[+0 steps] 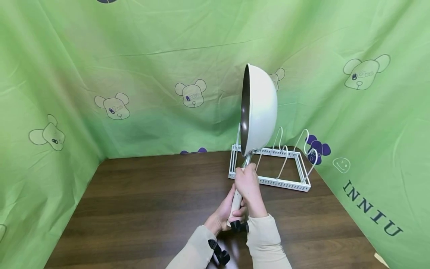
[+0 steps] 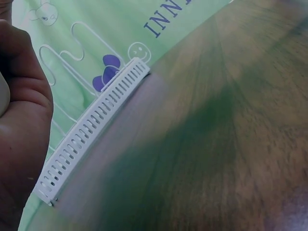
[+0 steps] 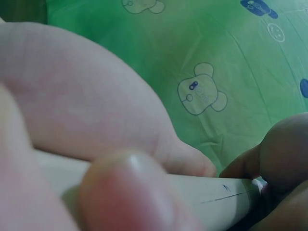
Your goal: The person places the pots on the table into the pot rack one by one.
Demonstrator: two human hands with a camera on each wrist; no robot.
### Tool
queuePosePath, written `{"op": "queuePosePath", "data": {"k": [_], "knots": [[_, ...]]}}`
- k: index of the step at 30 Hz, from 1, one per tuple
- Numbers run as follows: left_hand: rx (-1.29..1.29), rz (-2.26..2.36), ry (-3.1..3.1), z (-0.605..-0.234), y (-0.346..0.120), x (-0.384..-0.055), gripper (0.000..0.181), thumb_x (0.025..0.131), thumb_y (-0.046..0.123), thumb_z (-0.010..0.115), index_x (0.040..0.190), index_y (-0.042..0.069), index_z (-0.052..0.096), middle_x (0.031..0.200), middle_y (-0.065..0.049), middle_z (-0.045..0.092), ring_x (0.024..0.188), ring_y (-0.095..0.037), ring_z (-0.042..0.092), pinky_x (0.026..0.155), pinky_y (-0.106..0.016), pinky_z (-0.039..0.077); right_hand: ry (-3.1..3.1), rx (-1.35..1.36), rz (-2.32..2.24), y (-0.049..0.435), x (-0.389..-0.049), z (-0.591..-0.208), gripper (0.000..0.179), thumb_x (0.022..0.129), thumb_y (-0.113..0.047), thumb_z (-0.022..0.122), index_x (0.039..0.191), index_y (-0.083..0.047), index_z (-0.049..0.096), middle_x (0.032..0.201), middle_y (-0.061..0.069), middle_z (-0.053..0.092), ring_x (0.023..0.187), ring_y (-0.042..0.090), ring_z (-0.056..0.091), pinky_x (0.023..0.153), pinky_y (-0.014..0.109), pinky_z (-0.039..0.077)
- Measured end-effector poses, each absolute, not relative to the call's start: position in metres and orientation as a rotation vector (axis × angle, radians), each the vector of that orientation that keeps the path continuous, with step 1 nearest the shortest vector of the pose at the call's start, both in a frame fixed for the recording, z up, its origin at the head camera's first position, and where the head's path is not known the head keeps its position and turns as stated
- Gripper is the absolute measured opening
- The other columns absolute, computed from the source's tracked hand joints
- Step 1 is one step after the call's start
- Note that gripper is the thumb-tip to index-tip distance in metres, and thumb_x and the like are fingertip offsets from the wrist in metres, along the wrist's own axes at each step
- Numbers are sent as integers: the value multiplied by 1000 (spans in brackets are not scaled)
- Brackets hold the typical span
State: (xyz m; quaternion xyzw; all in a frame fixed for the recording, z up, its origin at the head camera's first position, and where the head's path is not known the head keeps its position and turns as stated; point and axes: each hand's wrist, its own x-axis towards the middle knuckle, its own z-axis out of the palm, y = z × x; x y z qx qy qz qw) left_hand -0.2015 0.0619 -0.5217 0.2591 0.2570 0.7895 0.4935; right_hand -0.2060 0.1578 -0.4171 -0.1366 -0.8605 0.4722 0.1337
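A deep frying pan, white outside and dark inside, is held up on its side with its opening facing left. Its long cream handle slants down toward me. My right hand grips the upper handle, just below the metal neck. Lower down, my left hand holds the handle's end, with fingers curled round it. In the right wrist view, fingers and a thumb surround the pale handle. The bowl overlaps the left part of a white rack behind it in the head view.
Several curved wire dividers rise from the rack, which sits at the back right of the brown wooden table. Green printed cloth hangs round the back and sides. A small pale object shows at the lower right edge.
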Motion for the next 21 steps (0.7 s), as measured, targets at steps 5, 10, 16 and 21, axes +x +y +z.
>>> {"op": "queuePosePath", "data": {"k": [5, 10, 16, 21], "knots": [[615, 1910, 611, -525, 60, -201, 65, 96, 78, 18, 76, 23, 46, 48, 15, 37, 35, 5, 41, 35, -15, 22, -2497, -387, 1370, 156, -206, -420, 26, 97, -15, 47, 109, 7, 39, 96, 29, 59, 88, 43, 57, 81, 56, 46], [604, 1905, 594, -529, 59, -201, 65, 96, 79, 20, 76, 23, 47, 47, 15, 39, 34, 5, 41, 34, -15, 21, -2505, -390, 1343, 154, -206, -421, 25, 97, -16, 47, 107, 6, 40, 97, 30, 61, 86, 44, 57, 81, 57, 46], [573, 1902, 564, -534, 57, -200, 66, 96, 79, 17, 75, 23, 47, 47, 16, 41, 33, 5, 39, 33, -15, 19, -2514, -388, 1351, 152, -205, -425, 24, 97, -16, 47, 106, 5, 40, 92, 26, 60, 84, 41, 57, 78, 54, 47], [564, 1902, 540, -537, 56, -198, 67, 95, 79, 14, 76, 24, 46, 47, 16, 39, 34, 5, 42, 34, -16, 18, -2534, -393, 1340, 149, -206, -430, 23, 97, -16, 47, 106, 4, 40, 92, 26, 60, 84, 41, 57, 79, 54, 47]]}}
